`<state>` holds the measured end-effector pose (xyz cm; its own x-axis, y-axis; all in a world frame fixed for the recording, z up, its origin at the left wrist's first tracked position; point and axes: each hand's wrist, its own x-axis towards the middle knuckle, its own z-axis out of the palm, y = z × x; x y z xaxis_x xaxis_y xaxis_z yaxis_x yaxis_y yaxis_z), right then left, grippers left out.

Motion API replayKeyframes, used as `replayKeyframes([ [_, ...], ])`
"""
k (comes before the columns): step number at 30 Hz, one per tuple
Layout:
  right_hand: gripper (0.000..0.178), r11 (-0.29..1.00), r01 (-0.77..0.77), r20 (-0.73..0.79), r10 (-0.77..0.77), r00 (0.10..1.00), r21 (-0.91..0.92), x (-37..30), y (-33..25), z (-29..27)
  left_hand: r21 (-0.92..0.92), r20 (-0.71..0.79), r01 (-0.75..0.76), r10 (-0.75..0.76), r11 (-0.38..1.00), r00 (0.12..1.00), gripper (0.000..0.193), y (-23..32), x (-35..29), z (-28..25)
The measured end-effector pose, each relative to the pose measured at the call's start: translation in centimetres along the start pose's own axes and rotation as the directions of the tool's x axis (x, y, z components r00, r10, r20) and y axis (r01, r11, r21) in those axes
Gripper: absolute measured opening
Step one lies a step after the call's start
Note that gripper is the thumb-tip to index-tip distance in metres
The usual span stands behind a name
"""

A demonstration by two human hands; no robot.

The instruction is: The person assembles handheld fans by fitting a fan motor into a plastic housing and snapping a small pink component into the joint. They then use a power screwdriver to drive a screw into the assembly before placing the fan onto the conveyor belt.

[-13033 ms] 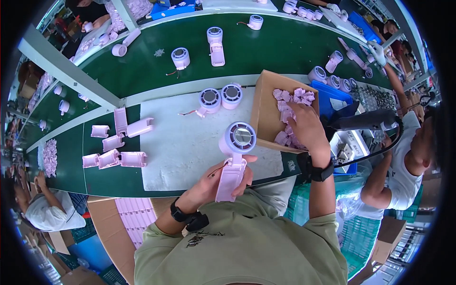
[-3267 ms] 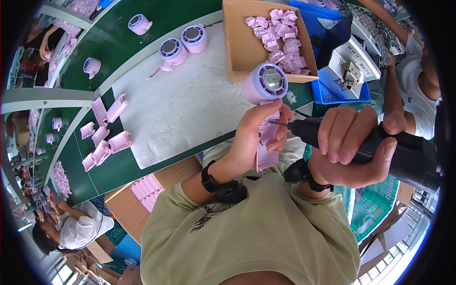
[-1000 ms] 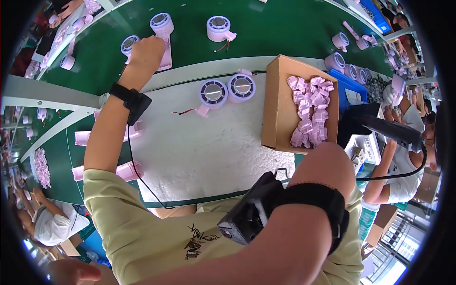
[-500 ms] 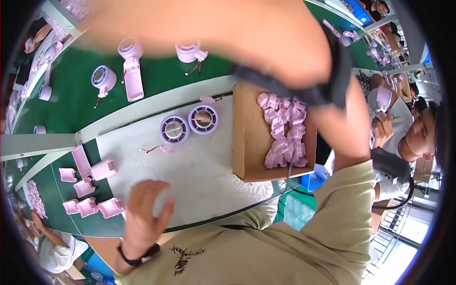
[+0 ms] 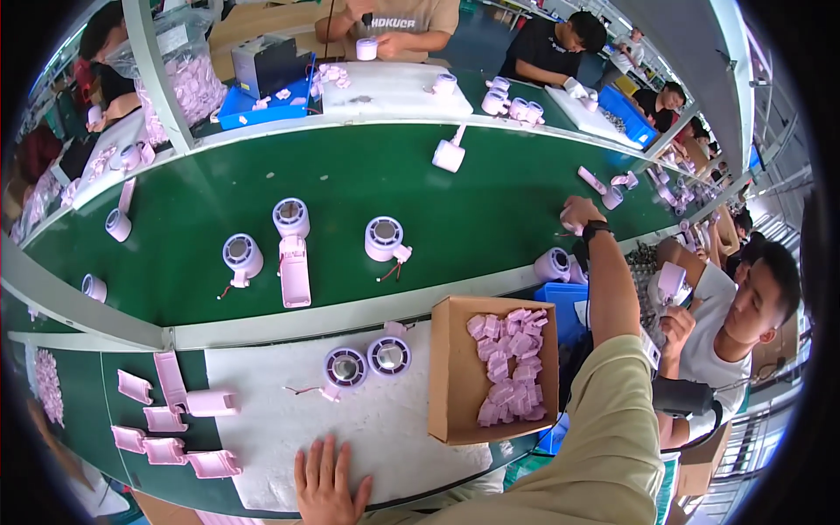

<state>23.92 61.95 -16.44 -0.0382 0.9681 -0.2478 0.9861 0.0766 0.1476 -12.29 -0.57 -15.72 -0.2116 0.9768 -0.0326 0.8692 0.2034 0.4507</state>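
Note:
Flat on the white mat (image 5: 262, 437), my left hand (image 5: 328, 486) rests with its fingers spread and nothing in it. My right arm stretches far out to the right over the green conveyor belt (image 5: 350, 166). There my right hand (image 5: 583, 213) curls round a small lilac fan unit (image 5: 569, 225), mostly hidden under the fingers. Two round lilac fan units, a left one (image 5: 346, 367) and a right one (image 5: 389, 356), lie side by side on the mat, with a thin wire at the left one. An open cardboard box (image 5: 451, 376) holds many small pink plastic pieces (image 5: 516, 367).
Several pink shell parts (image 5: 166, 451) lie left of the mat. More fan units (image 5: 242, 255) stand on the belt, one joined to a pink handle shell (image 5: 295, 273). Blue bins (image 5: 564, 306) sit right of the box. A co-worker (image 5: 700, 324) works close on the right; others sit across the belt.
My right arm has swung from across the upper view out to the right, its hand now at the belt. My left hand has settled flat on the mat. The view has tilted upward.

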Motion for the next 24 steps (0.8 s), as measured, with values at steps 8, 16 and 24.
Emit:
replayKeyframes([
  [8,0.056,0.870,0.189,-0.159,-0.129,0.979,0.456,-9.2,-13.5,-11.0,0.092,-0.048,-0.081,0.086,0.992,0.995,0.058,-0.6,0.5,-0.5],
  [16,0.051,0.388,0.729,-0.336,-0.699,0.631,0.563,-39.9,-31.3,-12.4,-0.057,-0.302,-0.133,0.110,0.989,0.947,0.045,-4.8,0.5,-3.3],
  [24,0.044,0.753,0.627,-0.145,-0.610,0.779,0.200,-51.3,-29.9,-0.5,0.359,-0.297,0.038,0.076,0.933,0.952,0.045,-11.8,-2.7,-11.1],
])
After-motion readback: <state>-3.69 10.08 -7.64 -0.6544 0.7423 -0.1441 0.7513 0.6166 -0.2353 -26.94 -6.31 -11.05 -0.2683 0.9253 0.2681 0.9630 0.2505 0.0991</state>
